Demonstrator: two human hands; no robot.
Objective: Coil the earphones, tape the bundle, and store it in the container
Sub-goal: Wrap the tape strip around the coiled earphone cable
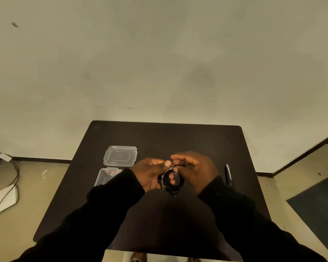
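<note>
Both hands meet above the middle of the table, working on the coil of black earphone cord. The left hand cups the loop from the left, thumb pressed on its top edge, so the turns cannot spring apart. The right hand pinches the top of the loop with thumb and forefinger, probably pressing down a strip of tape; a pale, shiny patch shows on the upper left of the coil, though the view is too small to be sure it is tape. So both hands are closed on the bundle, which hangs in the air just above the tabletop, not resting on it.

The box sits open to the left, partly hidden by the left sleeve, with its lid lying flat just beyond it, ready to take the bundle with a short reach. A knife lies on the right, well apart from the hands, likely for cutting tape. Judging from this, coiling is done, taping is in hand, and storing is not yet begun.
</note>
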